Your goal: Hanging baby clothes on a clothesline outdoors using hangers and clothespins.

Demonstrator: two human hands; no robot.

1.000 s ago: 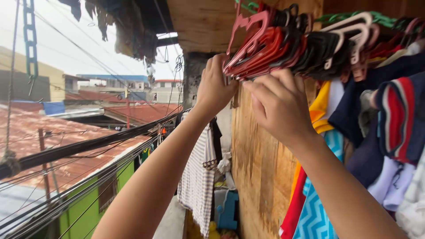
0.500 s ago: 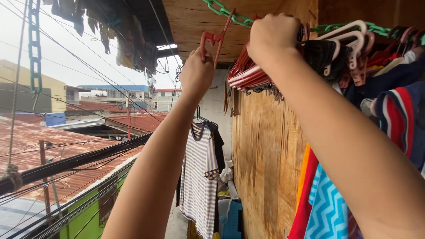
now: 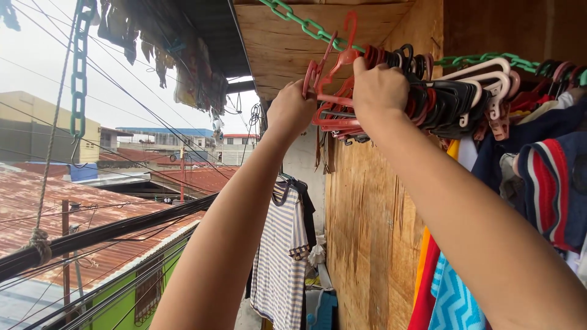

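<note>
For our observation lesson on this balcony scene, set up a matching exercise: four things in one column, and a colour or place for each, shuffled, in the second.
Things:
1. chain
2. striped T-shirt
3. left hand
4. right hand

Descriptions:
A. grips a bunch of red hangers and dark hangers
B. green, runs under the wooden ceiling
C. hangs lower down beside the plywood wall
D. holds one red hanger at the left end of the bunch

Pairs: 1-B, 2-C, 3-D, 4-A

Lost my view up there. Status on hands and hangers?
Left hand gripping red hanger. Right hand on bunched hangers. Green chain overhead; nothing blocking.
</note>
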